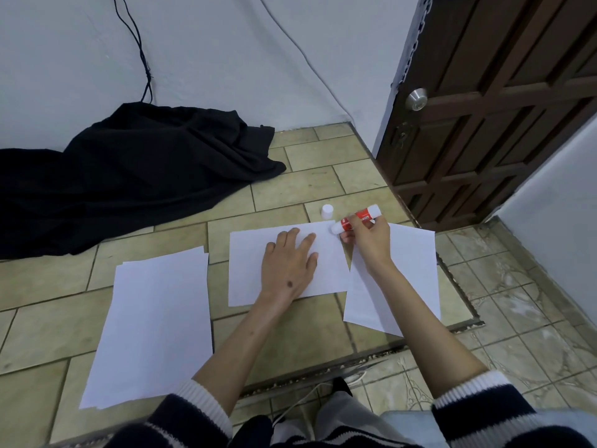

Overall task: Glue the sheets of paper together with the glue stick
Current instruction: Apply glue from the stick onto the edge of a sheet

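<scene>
Striped sleeves (200, 412) are pushed up at the bottom edge, both forearms stretched out over a tiled floor (290, 189). Left hand (289, 258) is laid flat, fingers spread, on the middle sheet of paper (248, 270), nothing gripped, just pressing it down. Right hand (368, 240) is closed around a red and white glue stick (355, 218), which is tilted with its open tip touching the top right corner of that middle sheet. Its white cap (327, 211) is stood on the floor just beyond. Another sheet (410, 279) is spread under the right wrist, and a stack of paper (151, 328) is off to the left. Black cloth (129, 173) is heaped by the wall, near a wooden door (500, 108).
</scene>
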